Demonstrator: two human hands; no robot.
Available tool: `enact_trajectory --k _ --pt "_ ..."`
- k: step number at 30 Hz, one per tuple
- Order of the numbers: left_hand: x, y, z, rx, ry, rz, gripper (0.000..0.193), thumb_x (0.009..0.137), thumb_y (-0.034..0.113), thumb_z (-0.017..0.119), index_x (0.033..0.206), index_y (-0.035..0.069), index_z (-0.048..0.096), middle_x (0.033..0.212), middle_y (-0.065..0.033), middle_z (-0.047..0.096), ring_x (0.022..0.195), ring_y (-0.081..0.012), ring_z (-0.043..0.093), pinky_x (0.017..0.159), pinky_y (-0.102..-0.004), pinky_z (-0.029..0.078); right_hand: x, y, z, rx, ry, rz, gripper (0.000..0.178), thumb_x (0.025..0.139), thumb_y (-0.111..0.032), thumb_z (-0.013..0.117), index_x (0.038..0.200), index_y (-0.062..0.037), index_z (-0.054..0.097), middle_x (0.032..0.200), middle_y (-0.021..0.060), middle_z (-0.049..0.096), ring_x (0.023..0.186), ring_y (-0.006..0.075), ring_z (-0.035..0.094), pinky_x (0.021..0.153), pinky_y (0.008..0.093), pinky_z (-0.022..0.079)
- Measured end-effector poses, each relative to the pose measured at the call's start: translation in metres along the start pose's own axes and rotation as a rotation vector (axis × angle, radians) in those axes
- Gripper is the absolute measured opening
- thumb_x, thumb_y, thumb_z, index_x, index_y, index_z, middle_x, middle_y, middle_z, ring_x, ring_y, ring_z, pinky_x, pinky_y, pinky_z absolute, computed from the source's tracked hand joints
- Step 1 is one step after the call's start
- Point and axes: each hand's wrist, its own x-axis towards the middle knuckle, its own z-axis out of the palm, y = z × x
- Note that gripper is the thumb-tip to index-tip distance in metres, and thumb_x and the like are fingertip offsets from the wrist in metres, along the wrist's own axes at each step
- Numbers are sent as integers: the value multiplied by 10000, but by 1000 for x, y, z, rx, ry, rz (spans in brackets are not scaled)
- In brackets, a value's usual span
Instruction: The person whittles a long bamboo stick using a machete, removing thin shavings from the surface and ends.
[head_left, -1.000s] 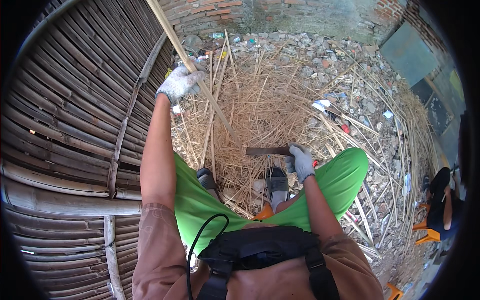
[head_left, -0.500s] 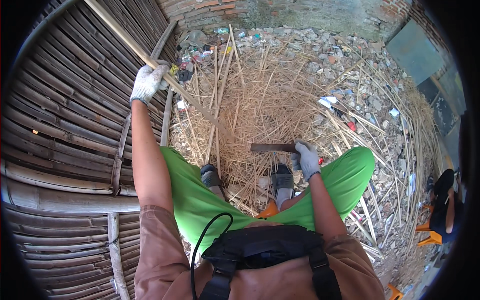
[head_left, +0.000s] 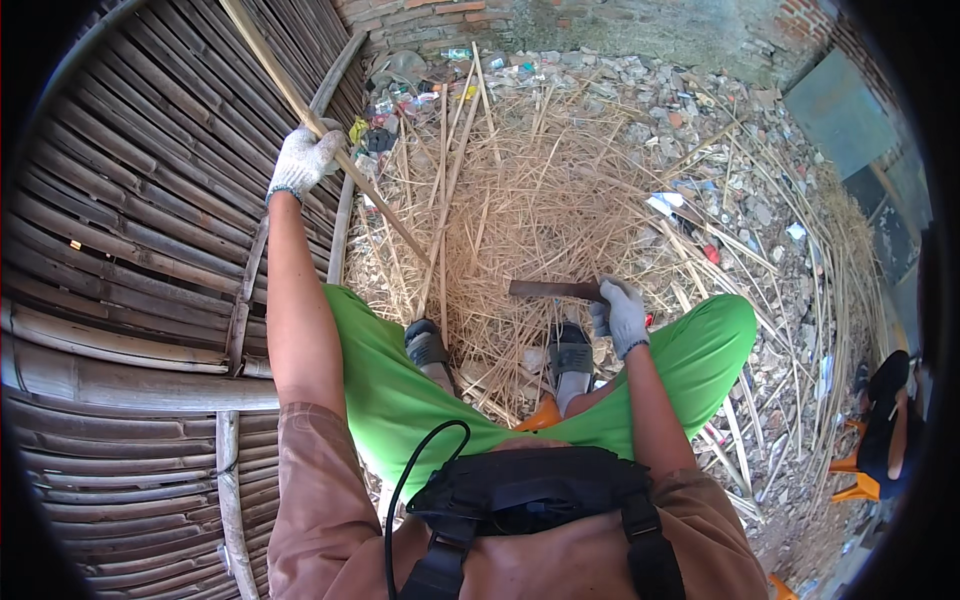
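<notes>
Left hand (head_left: 303, 160), in a white knit glove, is closed around a long pale strip (head_left: 262, 58), fingers wrapped over it. Strip runs slantwise: upper end leaves the view at the top, lower end points down toward the shavings pile (head_left: 545, 215). Can't tell if that end touches the pile. Right hand (head_left: 625, 318), also gloved, grips a dark flat blade (head_left: 555, 289) by its right end; blade lies roughly level across the view, in front of the right foot, free end pointing left. Blade and strip are apart, strip's lower end up and left of the blade tip.

Person sits, knees spread, green trousers (head_left: 400, 385), 2 dark sandals (head_left: 571, 358), part of an orange seat (head_left: 541, 414) between the legs. Black strapped pack (head_left: 530, 485) on the chest, black cable looping at its left.

More loose strips (head_left: 457, 180) lie on the pile, left of its middle. Rubble (head_left: 765, 205) with litter around it. Slatted fence (head_left: 120, 230) on the left, brick wall (head_left: 560, 38) at the far side. Far right: 1 other person (head_left: 882, 425) in dark clothes, orange stool (head_left: 855, 487) there.
</notes>
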Motion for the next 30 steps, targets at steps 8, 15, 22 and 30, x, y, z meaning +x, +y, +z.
enact_trajectory --k 8,15,22,30 --pt "2 -10 -1 34 -26 0 327 972 270 771 1201 38 749 938 -98 768 800 -193 732 729 -343 601 1 1 0 -14 7 8 419 1041 -266 630 1414 -77 647 741 81 700 481 177 609 395 341 500" --pt "0 -6 0 102 -94 7 330 978 293 739 1180 34 766 947 -90 760 859 -195 715 813 -360 583 1 0 0 -7 -5 11 430 1042 -275 631 1427 -84 635 743 83 696 483 177 607 394 343 495" --pt "-5 1 1 108 -112 -19 295 988 255 734 1188 41 769 944 -83 763 843 -191 710 803 -346 582 0 1 1 4 15 19 398 1040 -282 651 1390 -94 664 738 72 696 479 171 607 398 334 493" --pt "-2 -5 3 152 -120 41 351 982 267 748 1238 28 763 1003 -112 785 910 -210 737 859 -361 593 -1 -1 1 -6 3 5 388 1043 -283 635 1386 -104 669 742 79 704 482 177 611 399 344 494"
